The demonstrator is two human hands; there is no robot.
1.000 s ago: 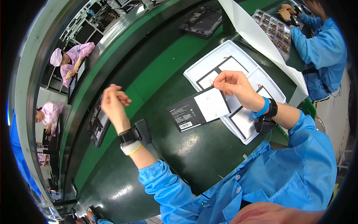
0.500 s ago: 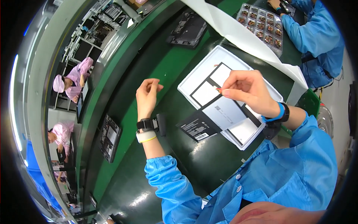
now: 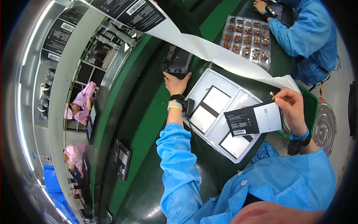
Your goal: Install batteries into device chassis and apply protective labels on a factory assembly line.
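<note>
My right hand [image 3: 292,108] pinches a flat battery [image 3: 240,121] near its short coloured wires and small white connector [image 3: 272,94]. The battery hangs tilted over the right end of a white tray [image 3: 194,84], its black labelled part and silver-grey part facing up. Stretched out to the far side, my left hand [image 3: 176,83] has thumb and fingers spread at the near edge of a black device housing [image 3: 178,61] on the green belt. Its fingertips seem to touch that edge; a firm grip cannot be made out. More flat batteries [image 3: 210,108] lie in the tray.
White sheeting [image 3: 197,44] stretches across behind the tray. A clear compartment box [image 3: 246,41] of small parts stands by a blue-sleeved co-worker [image 3: 313,41]. Another open device [image 3: 122,159] rests on the belt. A green bin [image 3: 309,108] is at the right.
My left hand has reached away to the black housing, its fingers spreading. My right hand has carried the battery rightward, turning it flatter to view. The whole view has shifted.
</note>
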